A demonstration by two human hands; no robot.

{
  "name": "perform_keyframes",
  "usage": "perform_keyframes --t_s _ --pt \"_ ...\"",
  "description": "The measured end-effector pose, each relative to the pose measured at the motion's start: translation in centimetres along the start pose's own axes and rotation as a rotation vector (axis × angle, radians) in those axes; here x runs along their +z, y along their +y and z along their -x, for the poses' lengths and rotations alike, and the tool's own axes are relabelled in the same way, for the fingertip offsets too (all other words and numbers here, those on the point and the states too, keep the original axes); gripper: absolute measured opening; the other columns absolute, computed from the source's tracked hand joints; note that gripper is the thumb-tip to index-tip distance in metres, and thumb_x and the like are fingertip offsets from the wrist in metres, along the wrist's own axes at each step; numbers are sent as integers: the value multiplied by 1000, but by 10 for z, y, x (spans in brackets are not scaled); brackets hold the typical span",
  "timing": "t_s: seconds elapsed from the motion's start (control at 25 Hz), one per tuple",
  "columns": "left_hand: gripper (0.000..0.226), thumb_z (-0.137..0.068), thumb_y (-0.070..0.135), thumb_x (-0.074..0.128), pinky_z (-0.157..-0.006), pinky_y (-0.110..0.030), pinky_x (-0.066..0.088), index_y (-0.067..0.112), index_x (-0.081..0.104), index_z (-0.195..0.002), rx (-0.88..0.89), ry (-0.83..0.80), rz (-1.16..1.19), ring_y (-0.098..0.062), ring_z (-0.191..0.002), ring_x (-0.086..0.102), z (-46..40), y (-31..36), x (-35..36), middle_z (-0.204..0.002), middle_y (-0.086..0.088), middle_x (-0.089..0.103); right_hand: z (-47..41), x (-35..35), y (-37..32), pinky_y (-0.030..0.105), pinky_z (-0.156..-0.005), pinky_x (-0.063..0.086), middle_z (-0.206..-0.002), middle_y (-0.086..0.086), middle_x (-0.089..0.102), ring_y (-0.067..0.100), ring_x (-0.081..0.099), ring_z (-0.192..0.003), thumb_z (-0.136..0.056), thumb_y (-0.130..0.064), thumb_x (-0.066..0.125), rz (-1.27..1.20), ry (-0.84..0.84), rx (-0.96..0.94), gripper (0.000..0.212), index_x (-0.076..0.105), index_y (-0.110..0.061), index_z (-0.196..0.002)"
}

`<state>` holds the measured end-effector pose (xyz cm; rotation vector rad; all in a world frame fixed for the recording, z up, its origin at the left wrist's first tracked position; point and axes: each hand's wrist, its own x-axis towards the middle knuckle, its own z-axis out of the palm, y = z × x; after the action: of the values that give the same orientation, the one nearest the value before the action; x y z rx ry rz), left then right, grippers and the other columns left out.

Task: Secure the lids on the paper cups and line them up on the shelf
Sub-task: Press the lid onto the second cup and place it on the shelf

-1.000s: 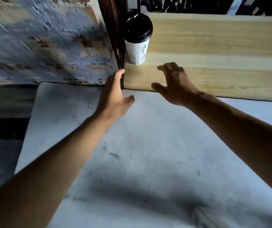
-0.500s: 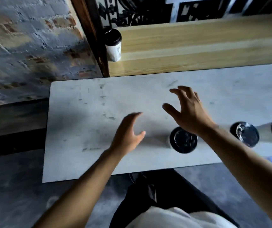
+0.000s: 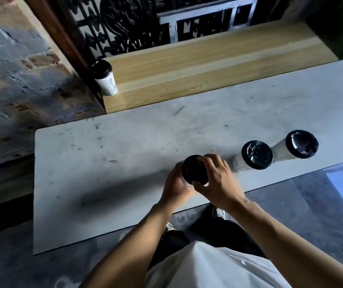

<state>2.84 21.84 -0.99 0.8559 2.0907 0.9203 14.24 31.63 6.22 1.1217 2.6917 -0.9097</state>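
So we've swung back from the shelf (image 3: pixel 218 65), where one finished cup (image 3: pixel 106 80) already sits at the 11 o'clock corner. Half a second ago both hands were empty and spread; now our left hand (image 3: pixel 176 185) wraps the next cup (image 3: pixel 184 181) near the table's (image 3: pixel 104 183) front edge and our right hand (image 3: pixel 218 179) pinches its lid (image 3: pixel 194 170) rim. Two more cups (image 3: pixel 256 154) wait at 3 o'clock, lids maybe loose.

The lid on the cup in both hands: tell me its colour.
Black lid, on a white cup, clearest in the head view.
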Motion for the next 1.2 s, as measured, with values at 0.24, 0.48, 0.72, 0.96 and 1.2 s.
perform_keyframes --t_s 0.24,0.48,0.72,0.96,1.2 --pt "67 -63 43 86 -72 -41 60 30 43 -113 -109 -10 37 -19 -88 71 23 60 -19 -104 4 70 -20 -66 22 28 -92 43 -137 9 56 22 57 -112 -75 -40 55 -348 -175 21 71 49 -28 -145" --pt "70 -67 58 76 -80 -32 55 28 48 -124 -130 141 -400 -23 -102 69 34 139 -45 -119 8 69 -54 -106 21 36 -91 48 -128 3 59 26 56 -119 -75 -34 43 -681 -380 -34 55 63 -41 -125" --pt "64 -70 53 67 -69 -35 49 20 40 -118 -152 170 -713 -34 -93 68 41 181 -48 -114 -3 65 -61 -107 6 26 -62 49 -101 6 70 19 63 -87 -97 -58 43 -944 -384 103 46 71 -23 -105" --pt "70 -72 54 71 -67 -35 44 16 38 -121 -125 164 -753 -35 -92 68 31 186 -57 -113 -7 63 -65 -104 -11 25 -67 48 -114 7 72 22 66 -99 -104 -40 45 -938 -265 141 36 77 -25 -104" --pt "74 -73 54 73 -67 -34 41 15 38 -126 -68 218 -712 -34 -95 69 27 175 -76 -115 -7 63 -73 -109 -33 27 -74 48 -122 -4 71 17 64 -111 -86 -45 36 -826 -246 -25 49 77 -31 -109"
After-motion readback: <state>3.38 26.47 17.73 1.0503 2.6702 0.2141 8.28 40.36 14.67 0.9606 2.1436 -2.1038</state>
